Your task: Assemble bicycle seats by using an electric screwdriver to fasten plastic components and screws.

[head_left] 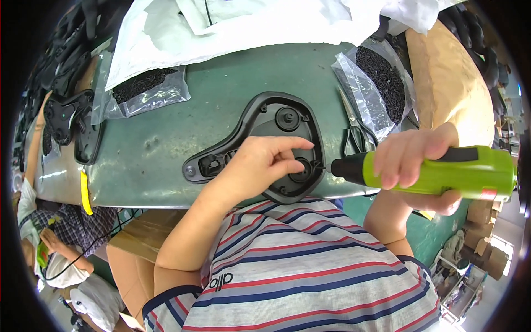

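My right hand is wrapped round a green electric screwdriver with a black nose. The tool lies nearly level, its tip pointing left at the right rim of a black plastic shell. This shell is wide at the right, narrows to the left and has two round black discs inside. Over its lower part is my left hand, thumb and index finger apart, the other fingers curled. The thumb tip is by the lower disc, and no object shows between the fingers. My hand hides part of the shell's middle.
Scissors and a clear bag of small black screws lie right of the shell. Another bag sits at the left. White sheeting covers the table's back. At the far left, a co-worker's arm reaches near other black shells.
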A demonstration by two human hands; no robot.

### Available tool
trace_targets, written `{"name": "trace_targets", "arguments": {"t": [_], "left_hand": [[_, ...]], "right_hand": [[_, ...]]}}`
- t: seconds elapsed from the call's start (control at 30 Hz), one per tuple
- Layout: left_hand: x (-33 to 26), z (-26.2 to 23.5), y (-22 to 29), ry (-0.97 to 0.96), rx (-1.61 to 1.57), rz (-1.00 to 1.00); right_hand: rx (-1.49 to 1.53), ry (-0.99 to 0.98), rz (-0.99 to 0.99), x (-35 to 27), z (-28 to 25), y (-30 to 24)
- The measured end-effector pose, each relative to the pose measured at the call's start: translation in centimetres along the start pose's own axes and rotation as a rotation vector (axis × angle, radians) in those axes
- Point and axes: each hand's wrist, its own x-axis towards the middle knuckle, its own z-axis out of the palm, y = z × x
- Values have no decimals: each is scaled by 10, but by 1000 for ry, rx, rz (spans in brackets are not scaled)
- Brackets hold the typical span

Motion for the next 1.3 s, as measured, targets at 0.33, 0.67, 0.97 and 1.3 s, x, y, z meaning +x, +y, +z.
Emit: {"name": "trace_targets", "arguments": {"t": [0.33,0.67,0.97,1.3], "left_hand": [[0,9,0,43,164,358],[-1,8,11,-24,36,156],[-2,8,2,57,187,317],[-6,9,1,210,515,605]], "right_hand": [[98,5,-87,6,-15,-6],[158,74,-89,7,-18,-6],[169,49,-70,9,-18,-2],[148,62,-83,8,-15,-1]]}}
